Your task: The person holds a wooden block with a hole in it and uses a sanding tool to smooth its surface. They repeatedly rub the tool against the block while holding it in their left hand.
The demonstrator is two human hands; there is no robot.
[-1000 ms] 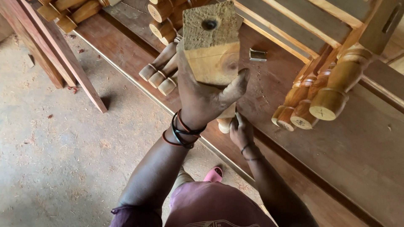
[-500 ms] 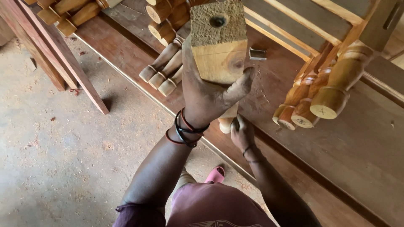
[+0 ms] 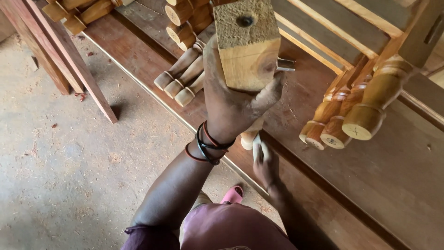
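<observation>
The wide reddish-brown counter [image 3: 388,185] fills the right side of the view, its boards smooth and dark, with a pale strip along the near edge. Below it lies a dusty concrete floor [image 3: 69,176] strewn with sawdust and red chips. Slatted wooden frames [image 3: 351,28] rest further back on the counter.

Turned wooden legs lie in clusters: a varnished, honey-coloured group [image 3: 351,115] at right with round ringed ends, and a paler group [image 3: 182,81] left of centre, their cut ends facing the camera.

The left hand [image 3: 231,104] is clamped round a wooden leg [image 3: 247,46] held upright above the counter; its top is a square, rough-sawn block, pale and grainy, with a dark round hole in the end face and a knot on the side. A metal bolt [image 3: 286,65] sticks out just beside it. Black and red bands [image 3: 206,146] circle the wrist.

The right hand [image 3: 264,162] is lower, at the leg's rounded pale foot [image 3: 249,136], fingers closed near it; whether it presses something to the wood I cannot tell.

The step in hand looks like working or checking the lower end of the leg. Any further move calls for a steady upper hold so the piece does not twist. A pink sandal [image 3: 232,194] shows below.
</observation>
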